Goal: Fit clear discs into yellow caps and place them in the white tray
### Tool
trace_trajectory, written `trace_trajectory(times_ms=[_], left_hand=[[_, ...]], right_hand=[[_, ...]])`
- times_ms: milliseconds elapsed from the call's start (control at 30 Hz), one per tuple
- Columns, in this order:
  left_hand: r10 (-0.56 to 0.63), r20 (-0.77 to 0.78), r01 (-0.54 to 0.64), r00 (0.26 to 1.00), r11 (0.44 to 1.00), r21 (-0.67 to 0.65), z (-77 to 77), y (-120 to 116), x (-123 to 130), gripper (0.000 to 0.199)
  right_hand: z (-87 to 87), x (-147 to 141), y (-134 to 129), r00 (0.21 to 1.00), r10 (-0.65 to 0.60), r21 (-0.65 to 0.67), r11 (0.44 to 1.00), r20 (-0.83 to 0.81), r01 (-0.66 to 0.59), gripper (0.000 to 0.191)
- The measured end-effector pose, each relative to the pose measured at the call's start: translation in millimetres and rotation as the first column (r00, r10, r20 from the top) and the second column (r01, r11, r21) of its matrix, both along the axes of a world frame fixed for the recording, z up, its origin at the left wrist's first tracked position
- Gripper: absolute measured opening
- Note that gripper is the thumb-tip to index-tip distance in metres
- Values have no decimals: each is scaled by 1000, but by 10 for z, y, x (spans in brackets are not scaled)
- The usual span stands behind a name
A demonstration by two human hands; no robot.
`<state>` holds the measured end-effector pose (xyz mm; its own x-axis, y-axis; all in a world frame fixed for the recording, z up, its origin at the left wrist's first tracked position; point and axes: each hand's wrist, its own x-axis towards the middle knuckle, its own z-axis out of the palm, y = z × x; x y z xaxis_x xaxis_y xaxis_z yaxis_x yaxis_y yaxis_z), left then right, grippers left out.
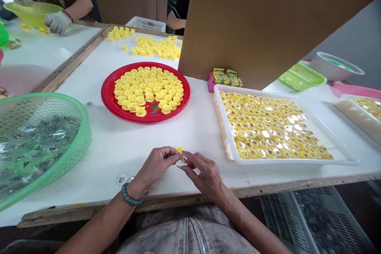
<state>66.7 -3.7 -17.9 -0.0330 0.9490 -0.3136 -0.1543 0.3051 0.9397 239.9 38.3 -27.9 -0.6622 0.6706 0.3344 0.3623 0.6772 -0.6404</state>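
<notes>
A: What are the two hands holding?

B: The left hand pinches a small yellow plastic piece between thumb and fingertips. The right hand grasps a clear round plastic disc with a dark print at its thumb and fingers. The fingertips cover much of both, so I cannot tell whether the two are joined.

A: Where is that?

B: Close to the near edge of the white counter, in front of the wearer's body. A blue-green beaded bracelet circles the left wrist, and a loose clear disc lies just beside it.

A: And around them?

B: Beyond the left hand, a round red plastic tray carries many yellow brimmed plastic pieces. To the right, a white rectangular plastic tray holds rows of yellow pieces with shiny printed tops. At the left, a pale-green perforated plastic basket contains a heap of clear printed discs.

A: Anyone else?

B: A co-worker's white-gloved hand is beside a translucent yellow plastic bowl at the far left.
</notes>
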Motion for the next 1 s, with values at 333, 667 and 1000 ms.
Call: trace_trajectory(times_ms=[333, 667, 1000], left_hand=[[-82, -25, 81, 996, 996, -24, -26, -18, -22, 19], [-87, -502, 116, 861, 993, 28, -177, 336, -251, 26], [-78, -392, 85, 917, 996, -1, -323, 299, -185, 26]], right_hand=[[-8, -38, -3, 1000, -8, -60, 998, 13, 9, 35], [-52, -261, 116, 925, -240, 77, 971, 294, 228, 19], [-106, -331, 119, 892, -177, 99, 984, 416, 149, 21]])
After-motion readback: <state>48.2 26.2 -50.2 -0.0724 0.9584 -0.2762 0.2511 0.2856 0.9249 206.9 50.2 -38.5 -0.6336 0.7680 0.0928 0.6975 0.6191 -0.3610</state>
